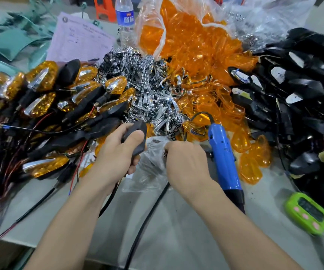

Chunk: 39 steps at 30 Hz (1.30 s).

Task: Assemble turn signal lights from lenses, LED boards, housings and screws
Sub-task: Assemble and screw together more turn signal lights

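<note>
lenses (194,55) behind screwdriver (225,158) — housings (303,84) right

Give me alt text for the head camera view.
A left hand grips a black housing while the right hand curls over a clear plastic bag, beside a blue screwdriver. Piles of orange lenses and finished lights lie behind.

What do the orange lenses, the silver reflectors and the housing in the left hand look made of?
The orange lenses look like glossy tinted clear plastic: light shows through them. The silver reflectors seem chrome-plated plastic, possibly metal: mirror-bright glints. The housing gripped by the left hand looks matte black plastic or rubber: dull, no shine.
</note>
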Each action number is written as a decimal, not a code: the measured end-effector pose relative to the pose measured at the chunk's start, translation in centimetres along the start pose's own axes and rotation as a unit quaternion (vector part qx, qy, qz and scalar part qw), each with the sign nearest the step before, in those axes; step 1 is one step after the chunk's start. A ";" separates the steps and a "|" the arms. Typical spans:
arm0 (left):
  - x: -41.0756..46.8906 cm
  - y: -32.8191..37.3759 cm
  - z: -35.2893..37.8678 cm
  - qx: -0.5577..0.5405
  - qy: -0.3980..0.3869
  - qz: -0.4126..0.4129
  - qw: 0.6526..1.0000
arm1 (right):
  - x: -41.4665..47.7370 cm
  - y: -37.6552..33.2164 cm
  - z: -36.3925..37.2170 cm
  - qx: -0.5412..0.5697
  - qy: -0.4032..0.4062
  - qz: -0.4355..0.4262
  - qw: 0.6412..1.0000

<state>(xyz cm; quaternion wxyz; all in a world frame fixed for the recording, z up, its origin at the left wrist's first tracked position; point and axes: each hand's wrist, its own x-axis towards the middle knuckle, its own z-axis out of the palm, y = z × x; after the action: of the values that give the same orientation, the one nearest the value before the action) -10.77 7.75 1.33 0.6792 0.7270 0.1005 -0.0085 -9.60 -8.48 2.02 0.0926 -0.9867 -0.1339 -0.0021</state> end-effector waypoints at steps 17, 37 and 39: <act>0.0 -0.2 1.3 0.021 -0.052 -0.001 0.998 | -0.7 2.7 0.7 0.271 0.075 0.160 0.946; -0.1 0.7 6.1 0.020 -0.086 -0.023 0.996 | -0.7 5.0 -4.9 0.639 0.046 0.105 0.761; -0.2 0.7 6.2 0.024 -0.089 -0.023 0.996 | -0.7 5.2 -5.0 0.624 0.039 0.111 0.772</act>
<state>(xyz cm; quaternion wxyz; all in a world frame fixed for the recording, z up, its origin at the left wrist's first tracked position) -10.05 1.52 1.57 0.6677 0.7367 0.0567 -0.0912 -8.76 -14.46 5.99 0.6928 -0.7190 0.0087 0.0538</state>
